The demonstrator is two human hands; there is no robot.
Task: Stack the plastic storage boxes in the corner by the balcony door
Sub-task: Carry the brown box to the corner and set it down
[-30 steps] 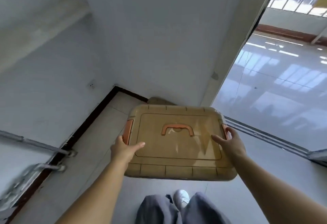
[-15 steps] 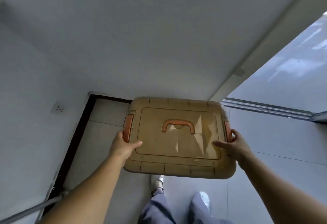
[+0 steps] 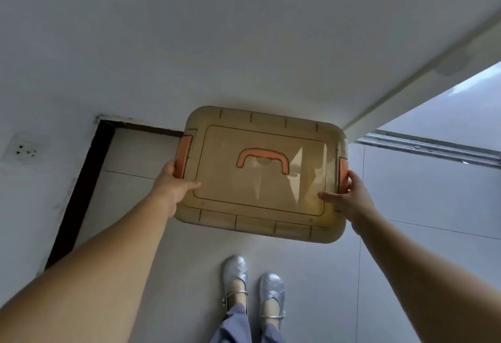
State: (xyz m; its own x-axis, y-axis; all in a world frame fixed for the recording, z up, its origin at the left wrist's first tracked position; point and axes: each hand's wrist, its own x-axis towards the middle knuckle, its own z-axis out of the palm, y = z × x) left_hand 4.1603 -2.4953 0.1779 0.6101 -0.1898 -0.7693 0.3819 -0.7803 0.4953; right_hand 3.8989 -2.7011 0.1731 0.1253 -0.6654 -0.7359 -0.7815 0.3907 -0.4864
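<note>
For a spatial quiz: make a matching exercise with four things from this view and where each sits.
Things:
1. box
2. socket
3. shoes
4. door track

Places:
A. on the left wall
B. on the floor below the box
C. between the left hand and right hand
D. on the floor to the right of the box

Pairs: 1-C, 2-A, 3-B, 4-D
</note>
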